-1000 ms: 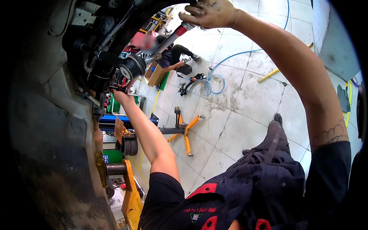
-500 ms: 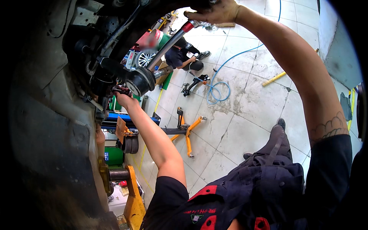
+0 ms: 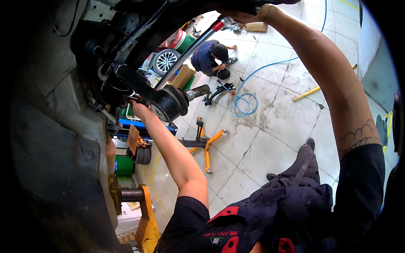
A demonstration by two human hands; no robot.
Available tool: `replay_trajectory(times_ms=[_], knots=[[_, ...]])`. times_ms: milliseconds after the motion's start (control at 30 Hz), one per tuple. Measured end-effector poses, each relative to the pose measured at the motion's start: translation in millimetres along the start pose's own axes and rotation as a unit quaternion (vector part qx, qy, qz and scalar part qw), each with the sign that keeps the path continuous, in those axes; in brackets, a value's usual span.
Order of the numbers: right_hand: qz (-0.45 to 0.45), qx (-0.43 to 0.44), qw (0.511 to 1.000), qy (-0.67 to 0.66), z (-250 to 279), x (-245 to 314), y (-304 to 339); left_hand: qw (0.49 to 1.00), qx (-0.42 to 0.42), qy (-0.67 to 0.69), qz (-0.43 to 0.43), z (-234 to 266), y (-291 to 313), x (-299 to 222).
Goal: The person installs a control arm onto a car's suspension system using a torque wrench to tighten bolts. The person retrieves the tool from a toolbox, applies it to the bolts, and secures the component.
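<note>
A long silver bar with a red collar (image 3: pixel 192 52), wrench-like, slants behind a black ball joint (image 3: pixel 166 103) with a bare threaded stud. At the bar's upper end, my right hand (image 3: pixel 247 16) is closed around it; a dark edge of the vehicle's underside hides most of the fingers. My left hand (image 3: pixel 141 108) reaches behind the ball joint, fingers curled on a dark piece near the bar's lower line. What that piece is cannot be made out, since the joint covers the lower end of the bar.
A pale body panel (image 3: pixel 50 147) fills the left side, with a yellow lift arm (image 3: pixel 147 219) below. On the tiled floor stand an orange-legged stand (image 3: pixel 207 147), a black arm-shaped part (image 3: pixel 219 92) and a blue hose (image 3: pixel 244 105). Another person (image 3: pixel 209 59) crouches beyond, near an alloy wheel (image 3: pixel 166 61).
The view has shifted a little, and the ball joint appears lower and further right. The bar's collar end sits further right. My right fingers are more hidden, while both hands keep their places.
</note>
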State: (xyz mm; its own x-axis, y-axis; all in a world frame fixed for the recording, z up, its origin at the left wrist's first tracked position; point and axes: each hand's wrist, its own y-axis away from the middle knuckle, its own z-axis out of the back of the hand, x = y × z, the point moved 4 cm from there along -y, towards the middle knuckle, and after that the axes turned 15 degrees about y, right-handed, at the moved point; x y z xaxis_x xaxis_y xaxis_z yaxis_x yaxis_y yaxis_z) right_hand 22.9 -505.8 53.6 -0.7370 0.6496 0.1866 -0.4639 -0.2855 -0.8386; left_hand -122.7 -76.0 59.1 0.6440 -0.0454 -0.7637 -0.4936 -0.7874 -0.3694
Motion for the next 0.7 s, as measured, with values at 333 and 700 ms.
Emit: replay_trajectory(times_ms=[333, 700], knots=[[-0.016, 0.016, 1.000, 0.006, -12.3, -10.4, -10.0, 1.000, 0.012, 0.004, -0.014, 22.8, -30.5, 15.6], [-0.018, 0.039, 0.999, -0.001, -33.8, -14.9, -20.9, 1.000, 0.021, 0.001, -0.017, 46.9, -55.4, 14.0]])
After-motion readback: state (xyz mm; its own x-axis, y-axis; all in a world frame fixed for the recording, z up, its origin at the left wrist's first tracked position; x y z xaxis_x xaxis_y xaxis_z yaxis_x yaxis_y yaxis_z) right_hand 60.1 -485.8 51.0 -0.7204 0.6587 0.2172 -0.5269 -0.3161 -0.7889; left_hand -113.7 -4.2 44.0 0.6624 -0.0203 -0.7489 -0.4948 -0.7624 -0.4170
